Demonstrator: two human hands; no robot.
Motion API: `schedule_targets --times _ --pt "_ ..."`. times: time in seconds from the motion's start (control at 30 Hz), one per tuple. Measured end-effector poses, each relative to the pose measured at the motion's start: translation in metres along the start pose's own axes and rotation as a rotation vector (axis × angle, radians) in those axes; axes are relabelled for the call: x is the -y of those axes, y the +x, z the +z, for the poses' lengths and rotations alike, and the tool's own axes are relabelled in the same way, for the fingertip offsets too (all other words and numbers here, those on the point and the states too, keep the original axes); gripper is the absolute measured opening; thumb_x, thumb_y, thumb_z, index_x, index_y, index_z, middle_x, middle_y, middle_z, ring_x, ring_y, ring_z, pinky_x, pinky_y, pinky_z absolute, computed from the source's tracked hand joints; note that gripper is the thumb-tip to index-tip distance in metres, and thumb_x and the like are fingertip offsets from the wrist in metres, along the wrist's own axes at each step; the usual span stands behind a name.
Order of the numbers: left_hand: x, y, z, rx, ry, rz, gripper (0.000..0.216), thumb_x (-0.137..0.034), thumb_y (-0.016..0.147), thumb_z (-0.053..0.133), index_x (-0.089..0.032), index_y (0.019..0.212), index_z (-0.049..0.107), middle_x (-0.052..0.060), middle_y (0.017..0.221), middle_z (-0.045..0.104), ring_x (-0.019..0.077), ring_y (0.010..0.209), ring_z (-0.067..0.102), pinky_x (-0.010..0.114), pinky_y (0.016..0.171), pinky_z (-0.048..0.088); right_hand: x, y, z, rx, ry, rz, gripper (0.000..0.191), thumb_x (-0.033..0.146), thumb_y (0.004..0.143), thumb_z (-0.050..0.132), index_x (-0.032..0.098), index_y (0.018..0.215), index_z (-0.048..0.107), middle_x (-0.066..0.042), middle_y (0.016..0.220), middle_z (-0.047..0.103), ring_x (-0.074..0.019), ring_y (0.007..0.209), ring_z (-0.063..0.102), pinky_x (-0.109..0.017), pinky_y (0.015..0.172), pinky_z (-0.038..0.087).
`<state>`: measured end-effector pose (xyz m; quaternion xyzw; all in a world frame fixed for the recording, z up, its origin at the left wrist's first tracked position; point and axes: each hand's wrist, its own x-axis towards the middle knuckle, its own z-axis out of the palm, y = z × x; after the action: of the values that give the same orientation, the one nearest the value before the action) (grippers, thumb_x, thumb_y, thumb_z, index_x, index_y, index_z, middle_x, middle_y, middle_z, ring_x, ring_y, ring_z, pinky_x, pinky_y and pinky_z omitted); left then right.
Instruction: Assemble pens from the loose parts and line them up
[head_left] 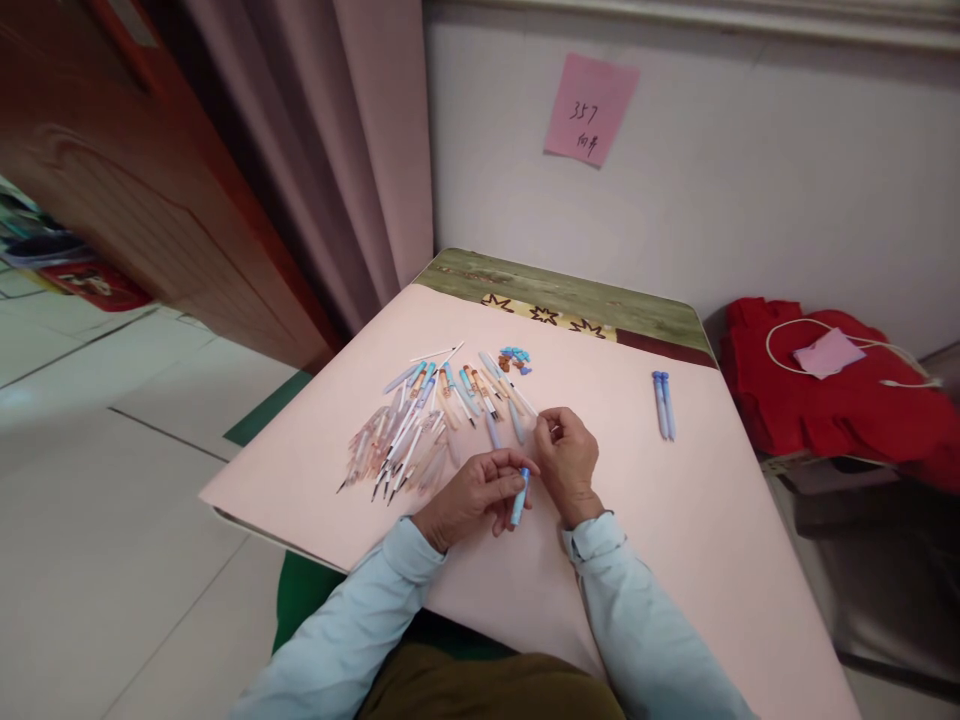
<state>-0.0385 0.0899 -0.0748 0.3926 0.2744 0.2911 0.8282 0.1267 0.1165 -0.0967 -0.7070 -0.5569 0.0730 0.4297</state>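
My left hand (487,488) is closed around a short light-blue pen barrel (518,508), held tilted above the table. Just to its right, my right hand (568,452) has its fingers pinched at the end of a thin white pen refill (525,402). That refill slants up and left toward the pile. Left of my hands lies a loose heap of clear pen parts (367,440) mixed with white refills (406,463) with dark tips. Behind the heap are blue and tan printed barrels (472,382) and a small cluster of blue and brown toppers (514,356).
Two blue pens (664,408) lie side by side on the pale pink tabletop (675,560). Red cloth (780,390) with a white cable sits off the table's right edge. A wall with a pink note (591,110) stands behind; a curtain (375,150) and wooden door (172,180) are left.
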Motion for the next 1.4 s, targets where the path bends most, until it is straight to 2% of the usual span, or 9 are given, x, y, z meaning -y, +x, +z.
schedule_targets --times 0.2,0.4,0.57,0.67,0.9,1.1,1.3,1.4 --pt "-0.005 0.002 -0.001 -0.197 -0.115 0.148 0.042 -0.038 0.082 0.073 -0.014 0.114 0.061 0.003 0.077 0.068 0.0075 0.046 0.057 0.016 0.038 0.041 -0.002 0.000 0.001 0.054 -0.023 0.034 0.016 0.030 0.081 0.053 0.021 0.077 0.066 0.001 0.068 0.064 -0.0143 0.059 0.056 -0.026 0.060 0.038" --pt "-0.008 0.004 -0.007 -0.322 -0.271 0.248 0.040 -0.037 0.076 0.079 -0.013 0.104 0.061 0.003 0.077 0.069 0.0057 0.047 0.056 0.013 0.036 0.040 -0.006 0.000 0.003 0.162 -0.055 0.063 0.022 0.032 0.079 0.057 0.023 0.095 0.068 0.002 0.074 0.068 -0.0153 0.064 0.059 -0.026 0.060 0.037" --pt "-0.008 0.003 -0.007 -0.298 -0.284 0.251 0.038 -0.034 0.071 0.083 -0.014 0.094 0.061 0.001 0.072 0.068 0.0057 0.045 0.056 0.012 0.036 0.040 -0.004 -0.001 0.002 0.192 -0.105 0.048 0.017 0.032 0.080 0.055 0.023 0.084 0.069 0.000 0.073 0.068 -0.0157 0.063 0.057 -0.027 0.059 0.035" --pt "-0.009 0.002 -0.006 -0.241 -0.252 0.228 0.036 -0.033 0.072 0.083 -0.014 0.093 0.062 0.003 0.077 0.070 0.0063 0.045 0.057 0.014 0.037 0.042 -0.004 0.001 0.001 0.136 -0.045 0.099 0.019 0.033 0.082 0.053 0.022 0.083 0.068 0.001 0.069 0.066 -0.0155 0.060 0.057 -0.027 0.059 0.036" --pt "-0.007 0.001 -0.002 -0.147 -0.143 0.146 0.034 -0.031 0.079 0.077 -0.013 0.104 0.062 0.007 0.082 0.072 0.0108 0.053 0.063 0.019 0.044 0.047 -0.006 0.003 0.002 0.038 0.115 0.189 0.016 0.034 0.081 0.055 0.021 0.082 0.063 0.003 0.065 0.063 -0.0150 0.056 0.056 -0.026 0.056 0.040" --pt "-0.009 0.003 -0.006 -0.274 -0.249 0.222 0.032 -0.029 0.076 0.080 -0.013 0.098 0.063 0.007 0.082 0.072 0.0091 0.056 0.062 0.016 0.045 0.046 -0.008 0.002 0.002 0.009 0.191 0.158 0.031 0.030 0.085 0.047 0.018 0.107 0.064 0.005 0.060 0.056 -0.0140 0.052 0.050 -0.025 0.055 0.039" --pt "-0.011 0.003 -0.009 -0.321 -0.343 0.244 0.033 -0.030 0.071 0.084 -0.013 0.093 0.066 0.003 0.072 0.068 0.0073 0.055 0.059 0.012 0.043 0.042 -0.010 0.003 0.003 -0.029 0.375 0.182 0.034 0.031 0.089 0.041 0.018 0.110 0.063 0.001 0.071 0.065 -0.0144 0.061 0.056 -0.025 0.060 0.042" --pt "-0.013 0.003 -0.009 -0.340 -0.344 0.264 0.035 -0.036 0.074 0.082 -0.012 0.095 0.067 0.002 0.070 0.066 0.0059 0.052 0.056 0.011 0.039 0.038 -0.009 0.003 0.003 -0.019 0.457 0.174 0.032 0.034 0.090 0.042 0.016 0.104 0.064 -0.002 0.075 0.065 -0.0146 0.065 0.058 -0.026 0.062 0.046"
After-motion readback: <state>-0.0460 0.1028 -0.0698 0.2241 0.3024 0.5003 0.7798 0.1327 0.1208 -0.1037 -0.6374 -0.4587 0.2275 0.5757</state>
